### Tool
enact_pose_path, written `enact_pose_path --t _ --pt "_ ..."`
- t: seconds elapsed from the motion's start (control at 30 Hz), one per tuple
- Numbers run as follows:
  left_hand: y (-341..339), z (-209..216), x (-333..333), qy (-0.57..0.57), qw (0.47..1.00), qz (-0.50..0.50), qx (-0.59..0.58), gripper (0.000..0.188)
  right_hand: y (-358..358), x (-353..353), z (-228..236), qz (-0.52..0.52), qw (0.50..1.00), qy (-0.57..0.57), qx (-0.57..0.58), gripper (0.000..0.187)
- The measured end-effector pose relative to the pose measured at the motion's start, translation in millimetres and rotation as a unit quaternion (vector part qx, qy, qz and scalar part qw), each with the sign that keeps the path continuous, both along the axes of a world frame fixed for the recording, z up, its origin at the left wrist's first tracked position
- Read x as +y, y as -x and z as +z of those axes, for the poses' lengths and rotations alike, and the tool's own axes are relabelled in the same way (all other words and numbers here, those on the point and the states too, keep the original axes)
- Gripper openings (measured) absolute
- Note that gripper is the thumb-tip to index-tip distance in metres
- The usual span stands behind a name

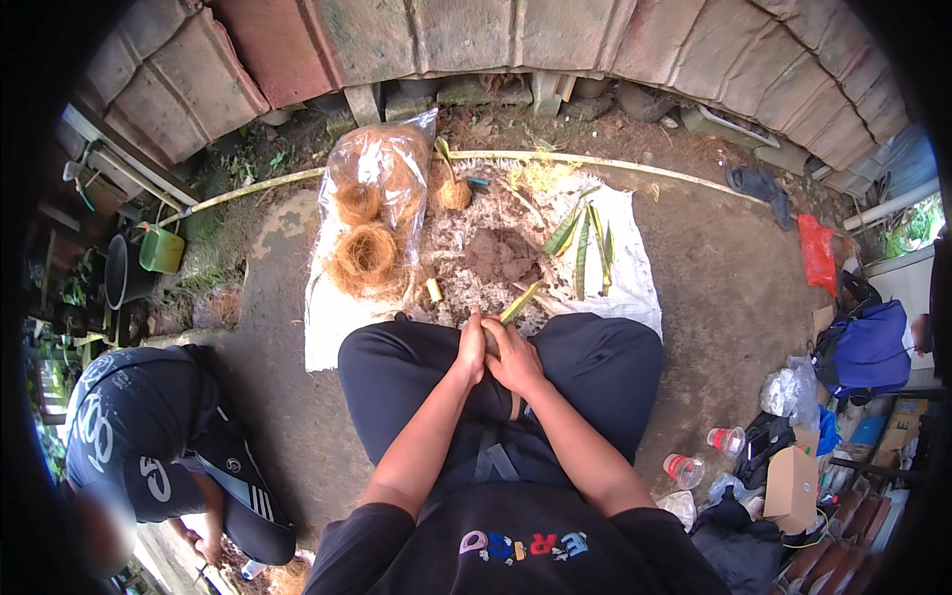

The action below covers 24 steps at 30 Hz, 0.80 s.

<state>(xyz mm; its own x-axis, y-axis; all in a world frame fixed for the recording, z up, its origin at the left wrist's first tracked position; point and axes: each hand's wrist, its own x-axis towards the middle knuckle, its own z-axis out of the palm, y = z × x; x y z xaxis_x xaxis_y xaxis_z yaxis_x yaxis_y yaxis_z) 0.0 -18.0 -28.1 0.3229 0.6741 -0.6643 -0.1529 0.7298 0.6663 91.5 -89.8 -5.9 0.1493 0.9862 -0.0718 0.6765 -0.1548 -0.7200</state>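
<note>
Above my lap, my left hand (473,349) and my right hand (515,359) are closed together around a dark lump of soil (492,343), mostly hidden by the fingers. From it a yellow-green snake plant leaf (522,301) sticks out, slanting away to the right. Just beyond lies a mound of dark, moist soil (501,255). Several cut snake plant leaves (582,248) rest to its right. A fibre nest (363,255) and a clear plastic bag (382,164) of brown fibre are on the left. A fibre ball with a leaf (454,193) stands beside the bag.
A soil-strewn white sack (635,297) is spread before me, with a small yellow cylinder (433,290) on it. Another person (149,436) crouches at lower left. To the right are plastic cups (684,469), a cardboard box (791,488) and a blue bag (868,347).
</note>
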Motion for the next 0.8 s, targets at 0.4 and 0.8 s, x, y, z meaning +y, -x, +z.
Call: enact_pose_path --t 0.4,0.8 --pt "20 -3 8 0.146 0.961 0.148 -0.184 0.066 -84 37 41 0.014 0.993 0.112 0.041 0.050" --pt "32 41 22 0.084 0.933 0.228 -0.266 0.087 -159 86 -90 -0.068 0.965 0.251 -0.038 0.048"
